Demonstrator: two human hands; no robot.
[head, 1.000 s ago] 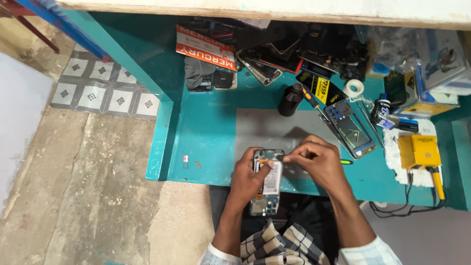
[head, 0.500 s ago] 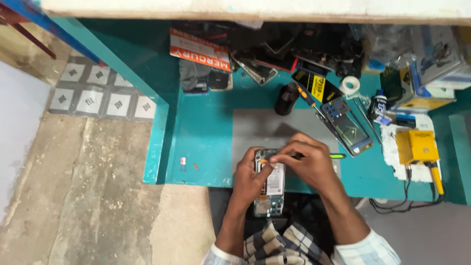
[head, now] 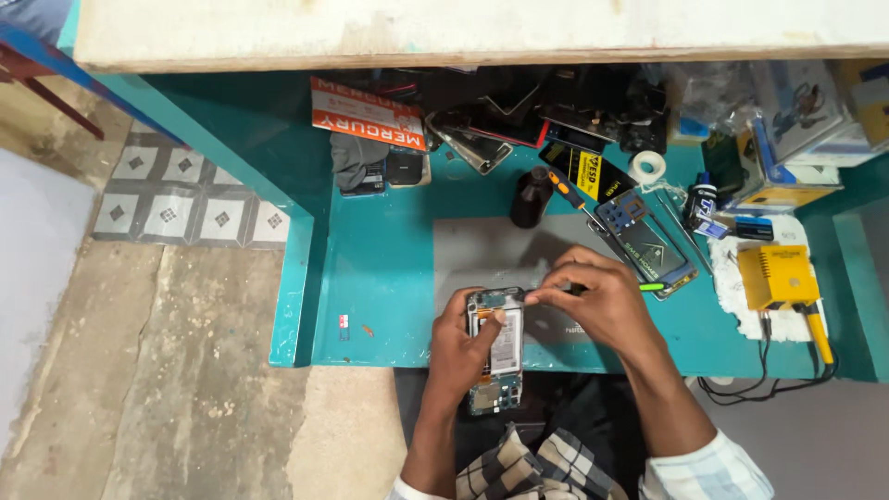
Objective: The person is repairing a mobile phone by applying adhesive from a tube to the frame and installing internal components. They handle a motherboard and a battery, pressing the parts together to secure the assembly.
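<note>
Head view: over the near edge of the teal bench (head: 370, 278), the left hand (head: 460, 347) cradles an opened smartphone with bare circuit boards and a pale battery (head: 497, 347), fingers curled round its edges. It looks light, stiff and fragile; the frame edges seem the safest hold. The right hand (head: 602, 301) pinches a thin dark tool with a green end (head: 648, 287) at the phone's top. Behind lie a red-and-white rectangular package (head: 366, 115), a yellow-labelled black packet (head: 583, 171) and a yellow box-shaped device (head: 776, 276).

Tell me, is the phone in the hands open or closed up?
Open. The slim rectangular phone in the left hand has no back cover, so its pale battery and circuit boards show.
</note>
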